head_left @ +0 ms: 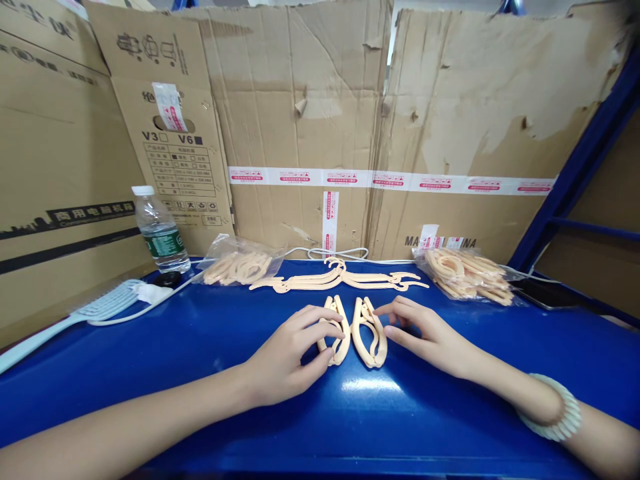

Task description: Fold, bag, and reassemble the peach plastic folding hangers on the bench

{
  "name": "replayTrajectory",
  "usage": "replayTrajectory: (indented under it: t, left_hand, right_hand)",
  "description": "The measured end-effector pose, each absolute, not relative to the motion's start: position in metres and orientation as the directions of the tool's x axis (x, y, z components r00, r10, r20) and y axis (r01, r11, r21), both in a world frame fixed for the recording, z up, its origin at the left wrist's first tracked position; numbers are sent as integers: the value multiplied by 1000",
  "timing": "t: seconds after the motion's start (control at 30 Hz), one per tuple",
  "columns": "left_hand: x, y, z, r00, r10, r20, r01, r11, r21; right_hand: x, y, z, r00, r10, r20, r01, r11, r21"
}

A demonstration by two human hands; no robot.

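Observation:
Two cream plastic folding clothes hangers lie folded side by side on the blue table (280, 427), each bent into a narrow loop. Over the left folded hanger (344, 343) rests my left hand (295, 343), its fingers apart and curved across the near side, covering part of it. Beside the right folded hanger (381, 347) is my right hand (425, 330). Its fingers are spread, with the index fingertip at the upper arm and the thumb near the outer edge. Just behind, unfolded hangers (310, 283) lie stacked with their hooks pointing away from me.
Clear bags of cream hanger parts lie at back left (237, 261) and back right (465, 275). A water bottle (163, 233), a pale blue brush-like item (107, 303) and a white cable (150, 308) are left. A dark phone-like slab (545, 293) lies right. Cardboard (300, 133) walls the back.

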State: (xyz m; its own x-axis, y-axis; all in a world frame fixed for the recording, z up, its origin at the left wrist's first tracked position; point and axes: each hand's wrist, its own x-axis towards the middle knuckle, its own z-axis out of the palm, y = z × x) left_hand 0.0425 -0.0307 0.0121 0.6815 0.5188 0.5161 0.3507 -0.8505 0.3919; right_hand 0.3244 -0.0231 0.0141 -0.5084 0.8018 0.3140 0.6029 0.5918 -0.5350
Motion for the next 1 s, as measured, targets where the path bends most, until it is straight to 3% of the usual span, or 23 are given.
replayTrajectory:
  t: [0.6, 0.83, 1.0]
  left_hand:
    - [42, -27, 11, 615, 574, 541, 355, -814, 460]
    - [40, -25, 10, 602, 579, 549, 353, -811, 467]
    - [40, -25, 9, 597, 585, 550, 353, -806, 475]
  right_hand:
    - [334, -9, 12, -347, 853, 390, 635, 520, -571]
    - [360, 20, 6, -378, 788, 486, 748, 569, -342]
    - [377, 41, 1, -414, 767, 490, 771, 582, -259]
